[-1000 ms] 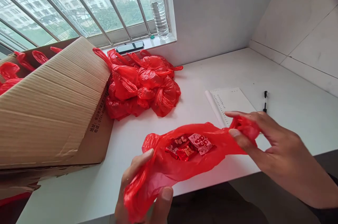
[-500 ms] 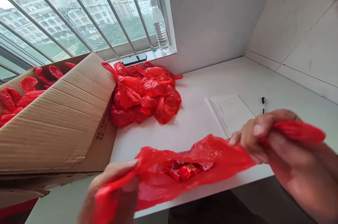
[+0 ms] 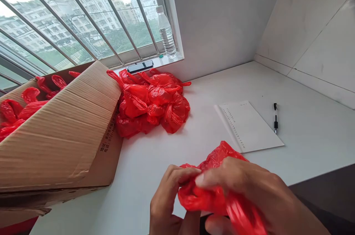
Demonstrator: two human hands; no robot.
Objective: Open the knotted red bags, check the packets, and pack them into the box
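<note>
Both of my hands are closed on one red plastic bag (image 3: 215, 161) at the front edge of the white table (image 3: 305, 116). My left hand (image 3: 169, 198) pinches the bag's left handle. My right hand (image 3: 249, 190) grips the other handle and crosses over the left one above the bunched bag. The wrapped sweets inside are hidden by the gathered plastic.
A heap of tied red bags (image 3: 152, 102) lies behind, next to a tipped cardboard box (image 3: 63, 131) with more red bags (image 3: 16, 109) in it. A sheet of paper (image 3: 249, 126) and a pen (image 3: 275, 118) lie to the right. A water bottle (image 3: 165, 31) and a phone (image 3: 140, 66) sit on the windowsill.
My hands, which held the bag's handles stretched wide apart, have come together over the bag. The bag is bunched up and the sweets no longer show.
</note>
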